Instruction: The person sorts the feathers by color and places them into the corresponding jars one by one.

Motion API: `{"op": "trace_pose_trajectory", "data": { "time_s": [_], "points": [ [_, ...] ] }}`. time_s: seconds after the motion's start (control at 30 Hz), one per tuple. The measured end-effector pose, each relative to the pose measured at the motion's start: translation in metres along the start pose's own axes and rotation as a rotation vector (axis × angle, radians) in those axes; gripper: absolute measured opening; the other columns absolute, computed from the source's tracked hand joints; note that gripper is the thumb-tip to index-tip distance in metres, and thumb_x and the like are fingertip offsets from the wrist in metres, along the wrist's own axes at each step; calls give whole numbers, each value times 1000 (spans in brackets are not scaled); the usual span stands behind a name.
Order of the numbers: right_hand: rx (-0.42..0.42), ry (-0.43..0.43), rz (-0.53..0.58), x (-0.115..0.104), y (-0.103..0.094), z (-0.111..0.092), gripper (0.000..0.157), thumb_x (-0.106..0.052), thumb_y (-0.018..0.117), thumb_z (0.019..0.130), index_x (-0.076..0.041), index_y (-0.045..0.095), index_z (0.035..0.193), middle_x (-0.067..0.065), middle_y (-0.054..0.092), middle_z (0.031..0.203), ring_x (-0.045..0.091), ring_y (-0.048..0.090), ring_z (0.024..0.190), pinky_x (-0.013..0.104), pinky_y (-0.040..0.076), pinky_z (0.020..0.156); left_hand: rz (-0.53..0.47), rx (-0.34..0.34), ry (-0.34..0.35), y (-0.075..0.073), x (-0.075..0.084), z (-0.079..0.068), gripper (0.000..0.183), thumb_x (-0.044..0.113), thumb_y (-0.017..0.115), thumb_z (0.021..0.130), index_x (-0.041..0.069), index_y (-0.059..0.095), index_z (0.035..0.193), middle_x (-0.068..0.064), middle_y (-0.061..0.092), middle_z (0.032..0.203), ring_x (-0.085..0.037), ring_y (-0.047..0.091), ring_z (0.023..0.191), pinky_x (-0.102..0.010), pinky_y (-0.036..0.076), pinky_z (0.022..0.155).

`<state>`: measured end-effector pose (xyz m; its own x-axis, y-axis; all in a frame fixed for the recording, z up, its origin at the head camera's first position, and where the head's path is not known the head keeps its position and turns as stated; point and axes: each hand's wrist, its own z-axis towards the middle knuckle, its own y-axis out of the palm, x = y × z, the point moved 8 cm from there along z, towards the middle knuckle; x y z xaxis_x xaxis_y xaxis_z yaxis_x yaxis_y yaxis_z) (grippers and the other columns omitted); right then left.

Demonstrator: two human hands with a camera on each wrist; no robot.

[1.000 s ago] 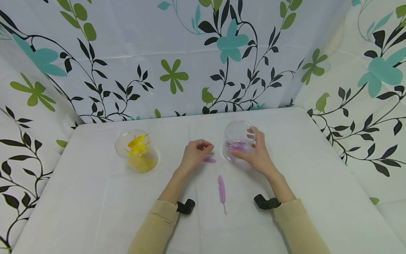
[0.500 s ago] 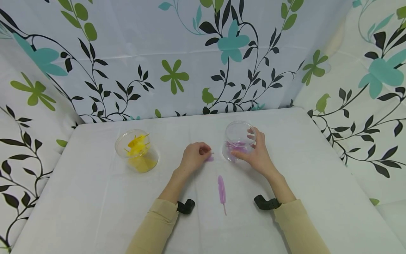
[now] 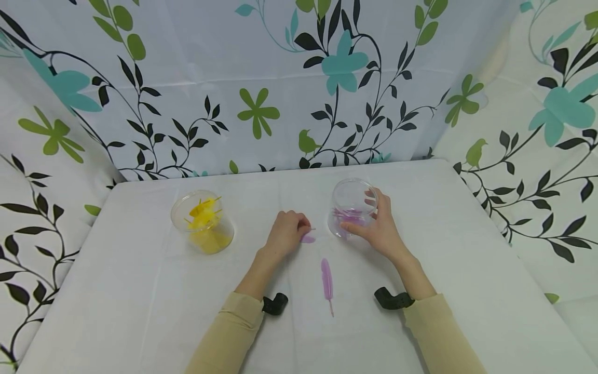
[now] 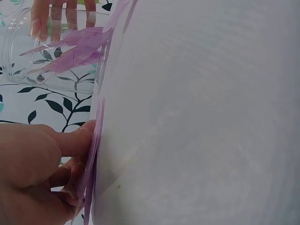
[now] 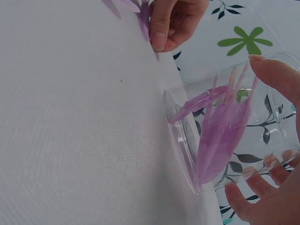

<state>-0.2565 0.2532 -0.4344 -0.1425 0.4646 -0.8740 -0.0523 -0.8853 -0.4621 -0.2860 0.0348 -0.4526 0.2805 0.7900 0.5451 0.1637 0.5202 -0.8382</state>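
Observation:
My left hand (image 3: 286, 232) is low over the white table, thumb and fingertips pinching a purple feather (image 3: 308, 239) that lies almost flat. Part of that feather is hidden under the fingers. A clear plastic jar (image 5: 187, 89) stands upright to the right, with several purple feathers (image 5: 220, 136) inside, most of them leaning with quills up. Around the jar's right side curls my right hand (image 3: 379, 228), thumb on the near side and fingers on the far side. Another purple feather (image 3: 327, 280) lies alone on the cloth between my forearms.
To the left stands a second clear jar (image 3: 176, 221), holding several yellow feathers (image 3: 204, 215) whose quills poke up near its rim. White cloth covers the table (image 3: 154, 311). A leaf-patterned curtain (image 3: 280, 67) hangs behind and at both sides.
My left hand shifts slightly over the feather, covering more of it, then turning so its purple end shows lower. The right hand and the jar stay put.

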Motion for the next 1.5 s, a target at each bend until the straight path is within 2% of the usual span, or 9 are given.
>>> {"op": "trace_pose_trajectory", "data": {
  "time_s": [0.27,0.4,0.5,0.6,0.8,1.0,1.23,1.37,1.5],
  "points": [
    [3,-8,1,-1,0,0,108,-30,88,77,-9,17,155,13,29,151,32,34,142,59,34,113,121,34,22,-1,1,-2,12,21,68,94,10,71,93,-8,63,89,-28,50,91,-39,44,86],
    [3,-8,-3,0,0,0,108,-31,88,77,-10,17,155,13,30,152,32,34,142,58,35,113,21,44,16,-5,3,-2,11,20,65,97,10,69,97,-5,67,91,-25,49,90,-35,44,82],
    [5,-6,-2,0,0,0,107,-31,88,77,-12,17,155,12,30,152,31,34,142,58,34,113,-94,91,35,-13,7,0,11,19,65,97,10,69,100,-3,69,91,-22,48,87,-32,44,77],
    [7,-2,-3,0,0,0,107,-32,88,77,-13,18,155,12,30,152,31,34,143,58,34,114,-170,154,99,-26,18,0,15,16,64,97,9,72,108,-5,69,90,-22,48,84,-31,42,74],
    [5,3,4,0,0,-1,107,-33,87,78,-12,17,155,12,30,152,32,34,143,58,34,114,-209,224,193,-50,42,-3,20,15,61,100,10,73,115,-6,66,89,-24,50,83,-32,41,75],
    [6,-6,1,1,0,0,105,-33,86,78,-12,18,155,11,30,151,32,34,143,59,34,114,-253,243,183,-63,52,-3,19,19,60,101,11,71,114,-4,69,101,-24,54,92,-33,47,82],
    [8,-3,4,2,0,1,104,-32,86,79,-11,18,155,11,30,151,31,34,142,58,34,114,-337,295,142,-75,57,-1,18,21,62,100,11,69,113,-3,70,103,-24,55,94,-33,45,81],
    [6,-1,8,2,0,1,103,-32,86,79,-12,18,155,12,30,151,32,34,142,59,34,114,-422,351,112,-88,61,-3,19,26,62,100,12,68,112,-2,70,103,-21,55,95,-34,44,82],
    [4,5,12,2,0,0,103,-33,85,80,-15,18,155,11,29,152,31,33,143,59,33,114,-527,425,143,-102,69,-5,20,25,64,98,10,67,110,-4,71,103,-20,58,93,-32,44,78]
  ]
}}
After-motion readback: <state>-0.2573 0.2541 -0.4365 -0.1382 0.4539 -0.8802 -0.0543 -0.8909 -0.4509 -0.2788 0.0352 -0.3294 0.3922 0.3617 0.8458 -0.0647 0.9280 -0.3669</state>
